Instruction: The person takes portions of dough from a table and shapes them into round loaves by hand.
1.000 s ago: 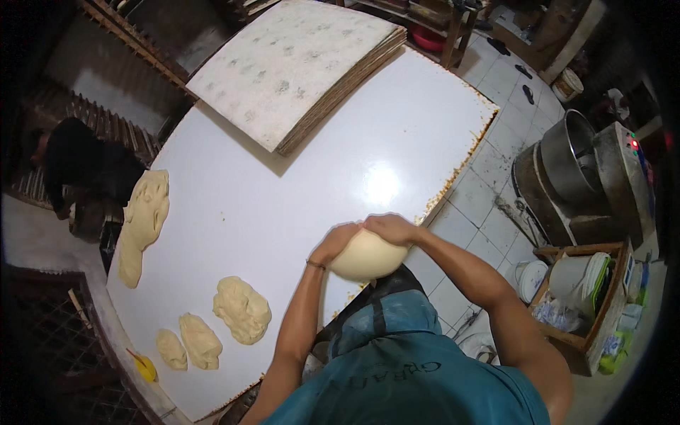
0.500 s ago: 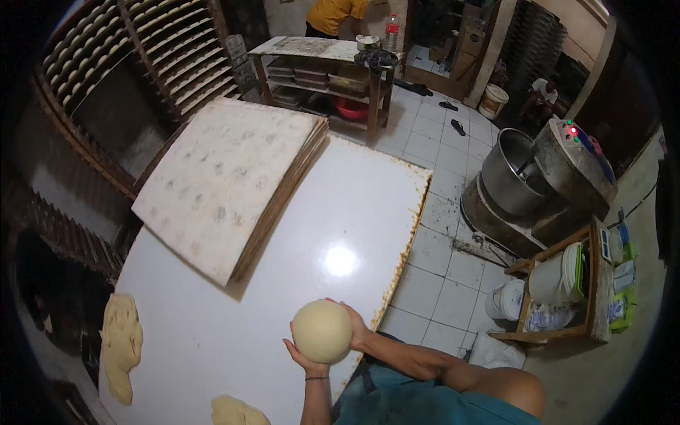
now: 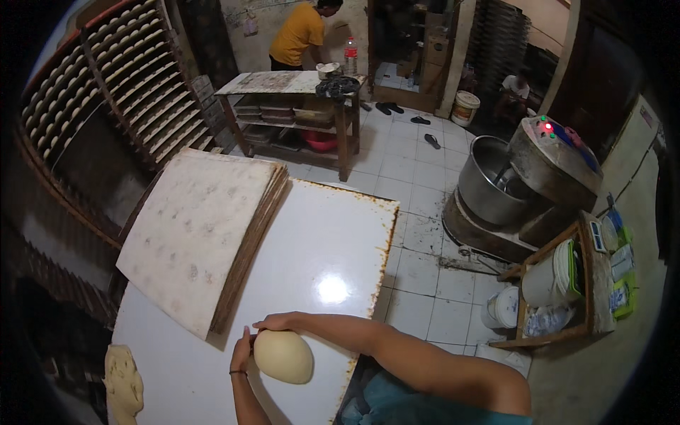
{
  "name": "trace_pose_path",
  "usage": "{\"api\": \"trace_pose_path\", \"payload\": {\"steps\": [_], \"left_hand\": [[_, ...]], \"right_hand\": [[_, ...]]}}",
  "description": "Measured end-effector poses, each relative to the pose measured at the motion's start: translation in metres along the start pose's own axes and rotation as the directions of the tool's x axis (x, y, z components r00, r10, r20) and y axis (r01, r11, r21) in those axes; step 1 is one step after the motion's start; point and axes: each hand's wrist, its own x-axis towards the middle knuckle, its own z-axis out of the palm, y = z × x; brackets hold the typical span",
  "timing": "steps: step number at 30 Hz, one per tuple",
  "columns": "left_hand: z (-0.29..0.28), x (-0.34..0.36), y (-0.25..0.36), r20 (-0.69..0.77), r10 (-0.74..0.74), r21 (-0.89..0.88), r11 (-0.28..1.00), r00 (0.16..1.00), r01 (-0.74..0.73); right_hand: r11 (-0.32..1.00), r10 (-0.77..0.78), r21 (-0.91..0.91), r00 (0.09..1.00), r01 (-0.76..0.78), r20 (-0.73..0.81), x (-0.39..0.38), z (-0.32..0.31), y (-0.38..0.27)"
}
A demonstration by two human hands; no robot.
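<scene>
On the white table [image 3: 312, 241], 2 hands cup a smooth dough ball [image 3: 283, 356]: left hand [image 3: 241, 353] & right hand [image 3: 280, 323], fingers pressed together vs. its sides.

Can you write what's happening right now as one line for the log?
hands: left hand and right hand cup dough ball | where: white table | nearby: stacked boards, dough piece

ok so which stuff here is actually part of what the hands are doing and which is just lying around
In hand:
- dough ball, cupped between left hand and right hand
- white table it rests on

Lying about:
- stack of floured boards
- flattened dough piece at the table's left edge
- mixer bowl on the floor
- white bucket
</scene>
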Motion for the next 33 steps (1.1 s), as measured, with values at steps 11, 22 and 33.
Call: {"api": "trace_pose_path", "payload": {"steps": [11, 22, 33], "left_hand": [[0.104, -0.102, -0.077, 0.125, 0.168, -0.006, 0.986, 0.978, -0.168], [0.101, -0.127, -0.083, -0.604, 0.120, -0.599, 0.584, 0.788, -0.548], [0.112, -0.123, -0.067, -0.472, -0.157, -0.882, 0.092, 0.868, -0.463]], "right_hand": [[0.607, -0.297, -0.749, 0.950, 0.266, 0.097, -0.096, 0.067, 0.096], [0.841, -0.167, 0.432, 0.916, 0.325, -0.365, -0.104, 0.072, 0.088], [0.900, -0.418, 0.125, 0.908, 0.417, -0.014, 0.013, 0.020, 0.041]]}}
